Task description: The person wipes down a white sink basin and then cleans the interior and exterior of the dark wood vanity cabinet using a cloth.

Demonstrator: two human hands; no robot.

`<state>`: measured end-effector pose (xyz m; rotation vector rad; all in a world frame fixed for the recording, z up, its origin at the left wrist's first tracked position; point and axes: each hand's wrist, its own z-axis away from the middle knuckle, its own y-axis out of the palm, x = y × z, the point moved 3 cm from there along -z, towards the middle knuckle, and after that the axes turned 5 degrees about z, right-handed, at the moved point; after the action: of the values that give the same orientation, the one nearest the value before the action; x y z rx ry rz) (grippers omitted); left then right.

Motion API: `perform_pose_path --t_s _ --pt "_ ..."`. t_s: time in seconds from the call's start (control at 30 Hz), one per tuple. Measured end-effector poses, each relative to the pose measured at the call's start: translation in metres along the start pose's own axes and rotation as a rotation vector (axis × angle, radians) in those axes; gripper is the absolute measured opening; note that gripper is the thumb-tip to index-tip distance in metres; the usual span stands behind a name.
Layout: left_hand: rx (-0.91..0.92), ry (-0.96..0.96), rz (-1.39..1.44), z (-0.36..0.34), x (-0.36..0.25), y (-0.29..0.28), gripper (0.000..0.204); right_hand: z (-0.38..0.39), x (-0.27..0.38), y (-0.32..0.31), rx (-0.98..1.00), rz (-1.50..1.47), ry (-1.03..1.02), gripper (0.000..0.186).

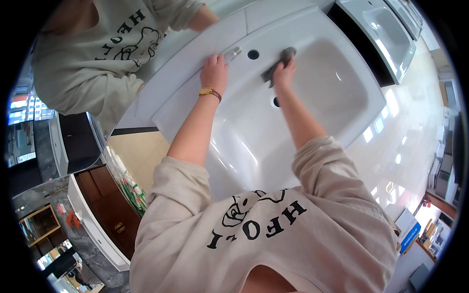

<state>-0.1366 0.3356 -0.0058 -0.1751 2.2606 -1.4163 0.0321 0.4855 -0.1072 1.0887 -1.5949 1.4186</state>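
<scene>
A white washbasin (234,129) lies before me, with a round dark tap hole (253,54) in its back ledge and a drain hole (276,101) partly covered by my right forearm. On the ledge, left of the tap hole, my left hand (214,75) is closed around a clear cylindrical bottle (233,54), whose end sticks out past the fingers. My right hand (285,77) grips a bunched dark grey cloth (287,54) against the basin's inner back slope. Part of the cloth hangs out to the left of the fingers.
A mirror (97,73) rises behind the ledge and reflects my upper body. Another white basin (386,34) stands at the far right beyond a dark gap. Brown cabinet doors (105,210) are at the lower left. Glossy pale floor (391,132) stretches along the right.
</scene>
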Motion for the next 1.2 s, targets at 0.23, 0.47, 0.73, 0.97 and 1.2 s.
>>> perform_pose_path --t_s 0.23,0.47,0.73,0.97,1.2 --pt "-0.024 0.053 -0.11 -0.012 -0.009 -0.001 0.037 0.184 0.014 0.047 0.249 -0.027 0.138 0.066" --pt "-0.029 0.014 -0.159 -0.001 0.002 -0.006 0.046 0.137 -0.003 0.029 0.442 -0.42 0.442 0.062" --pt "-0.152 -0.149 0.152 0.103 -0.003 -0.042 0.052 0.161 0.006 0.061 0.224 -0.273 0.572 0.066" --pt "-0.148 -0.495 0.14 0.256 -0.01 -0.1 0.052 0.258 0.041 0.061 0.641 -0.034 0.441 0.065" --pt "-0.12 -0.396 0.164 0.313 -0.034 -0.101 0.046 0.26 0.036 -0.032 1.233 0.265 -0.198 0.048"
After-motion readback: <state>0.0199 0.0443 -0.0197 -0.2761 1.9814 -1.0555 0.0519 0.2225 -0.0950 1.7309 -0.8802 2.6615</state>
